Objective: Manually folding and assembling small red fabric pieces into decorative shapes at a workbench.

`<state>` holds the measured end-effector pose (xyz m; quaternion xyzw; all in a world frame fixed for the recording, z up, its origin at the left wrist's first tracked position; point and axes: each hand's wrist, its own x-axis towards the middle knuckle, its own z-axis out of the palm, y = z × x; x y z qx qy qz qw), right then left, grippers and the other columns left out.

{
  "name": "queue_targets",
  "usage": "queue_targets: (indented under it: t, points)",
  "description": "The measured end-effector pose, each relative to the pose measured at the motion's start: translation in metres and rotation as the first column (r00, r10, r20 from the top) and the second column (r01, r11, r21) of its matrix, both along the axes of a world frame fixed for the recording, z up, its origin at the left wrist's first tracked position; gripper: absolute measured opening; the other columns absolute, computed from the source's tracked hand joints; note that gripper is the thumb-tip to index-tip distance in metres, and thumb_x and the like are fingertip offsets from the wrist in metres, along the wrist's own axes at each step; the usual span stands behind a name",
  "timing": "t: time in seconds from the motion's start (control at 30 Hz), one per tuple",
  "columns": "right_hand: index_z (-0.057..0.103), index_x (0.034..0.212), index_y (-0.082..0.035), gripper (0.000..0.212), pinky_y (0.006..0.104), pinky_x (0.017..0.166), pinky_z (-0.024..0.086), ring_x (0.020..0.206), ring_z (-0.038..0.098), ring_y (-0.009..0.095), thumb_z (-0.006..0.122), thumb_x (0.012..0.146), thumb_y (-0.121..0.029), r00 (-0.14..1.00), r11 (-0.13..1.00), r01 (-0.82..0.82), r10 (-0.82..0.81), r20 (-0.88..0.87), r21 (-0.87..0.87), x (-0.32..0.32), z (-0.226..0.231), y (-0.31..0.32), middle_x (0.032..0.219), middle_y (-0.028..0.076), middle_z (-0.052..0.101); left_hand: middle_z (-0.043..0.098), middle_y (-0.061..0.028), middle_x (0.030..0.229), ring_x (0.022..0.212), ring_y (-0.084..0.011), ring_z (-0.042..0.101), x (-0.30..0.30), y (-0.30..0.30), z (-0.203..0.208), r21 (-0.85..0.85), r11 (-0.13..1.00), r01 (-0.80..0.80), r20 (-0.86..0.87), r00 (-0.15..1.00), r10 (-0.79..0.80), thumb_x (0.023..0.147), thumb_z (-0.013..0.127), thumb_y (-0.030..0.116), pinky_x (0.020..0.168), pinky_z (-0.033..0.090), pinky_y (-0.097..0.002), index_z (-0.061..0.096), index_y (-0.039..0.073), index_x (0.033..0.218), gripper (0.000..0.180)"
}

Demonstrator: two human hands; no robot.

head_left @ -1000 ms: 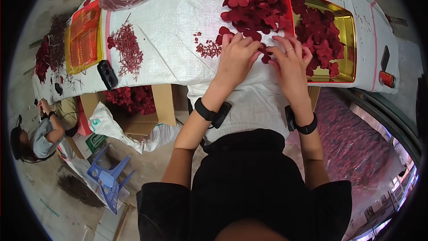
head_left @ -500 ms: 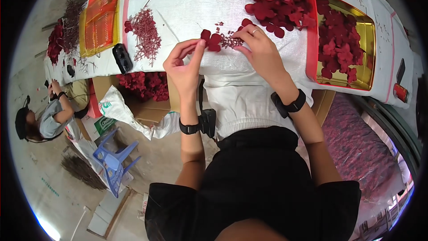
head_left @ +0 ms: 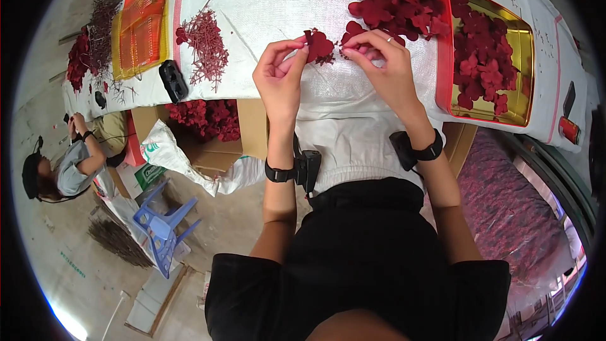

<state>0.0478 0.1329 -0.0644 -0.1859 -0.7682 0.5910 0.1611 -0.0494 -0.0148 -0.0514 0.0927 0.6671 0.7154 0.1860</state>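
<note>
Between the thumb and fingertips of my left hand [head_left: 279,79] is a dark red artificial flower [head_left: 320,46], its petals standing up off the white-covered table. My right hand [head_left: 388,66] is pinched close by on the right; what its fingertips hold, if anything, is too small to name. Tiny dark red bits [head_left: 324,60] lie partly hidden under the held flower. Just behind my right fingers lies another red flower [head_left: 353,29], at the edge of a large heap of red flowers [head_left: 391,0].
Right of my hands stands a red tin [head_left: 444,57] with a gold inside, holding red flowers. To the left lie a pile of thin reddish stems [head_left: 206,47], a black case [head_left: 172,81] and orange-yellow trays [head_left: 139,32]. A cardboard box [head_left: 252,126] sits below; another person [head_left: 76,164] works far left.
My left hand has moved right and slightly up with the flower, which now covers much of the small bits. My right hand has shifted slightly right.
</note>
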Motion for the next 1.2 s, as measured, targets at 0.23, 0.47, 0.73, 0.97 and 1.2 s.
queue_targets:
  t: [0.23,0.47,0.73,0.97,1.2]
  points:
    - [0.061,0.095,0.002,0.013,0.0176,0.071,0.044,0.083,0.054,0.006,0.063,0.082,0.0,0.988,0.899,-0.021,-0.048,-0.146,-0.437,0.009,0.022,0.001,0.095,0.003,0.058,0.064,-0.0151,0.096,0.086,-0.015,0.064,0.011,0.012,0.009,0.085,0.994,0.075,0.097,0.992,-0.083,0.079,0.063,-0.01,0.075,0.051,-0.0214,0.048,-0.003,0.101,0.028]
    - [0.06,0.096,0.003,0.015,0.0165,0.07,0.04,0.079,0.048,0.005,0.063,0.081,0.003,0.987,0.966,-0.001,-0.042,-0.157,-0.26,0.014,0.036,0.006,0.091,0.002,0.055,0.064,-0.0133,0.091,0.085,-0.0148,0.065,0.023,0.021,0.024,0.099,0.99,0.097,0.102,0.989,-0.107,0.078,0.064,-0.011,0.075,0.051,-0.0207,0.046,-0.001,0.098,0.028]
    - [0.06,0.095,0.001,0.021,0.0176,0.066,0.034,0.076,0.041,0.006,0.064,0.076,0.009,0.957,0.948,-0.105,0.014,-0.29,-0.301,0.021,0.033,0.012,0.088,0.001,0.05,0.064,-0.0139,0.094,0.087,-0.0159,0.065,0.028,0.024,0.043,0.183,0.968,0.173,0.168,0.964,-0.204,0.078,0.065,-0.012,0.076,0.052,-0.0209,0.046,0.0,0.095,0.028]
    - [0.059,0.093,0.0,0.023,0.019,0.067,0.033,0.077,0.041,0.007,0.064,0.073,0.012,0.924,0.956,-0.153,0.049,-0.378,-0.251,0.024,0.034,0.013,0.091,0.003,0.049,0.064,-0.0159,0.097,0.089,-0.0181,0.066,0.033,0.026,0.052,0.23,0.951,0.204,0.176,0.953,-0.247,0.078,0.064,-0.012,0.079,0.052,-0.0228,0.047,0.001,0.092,0.026]
    - [0.059,0.093,0.0,0.023,0.0189,0.065,0.033,0.076,0.041,0.007,0.065,0.073,0.011,0.908,0.956,-0.122,-0.001,-0.42,-0.266,0.025,0.033,0.01,0.093,0.004,0.048,0.064,-0.0177,0.1,0.089,-0.0186,0.065,0.036,0.027,0.054,0.254,0.947,0.196,0.163,0.957,-0.241,0.077,0.063,-0.013,0.08,0.053,-0.0236,0.045,0.001,0.093,0.027]
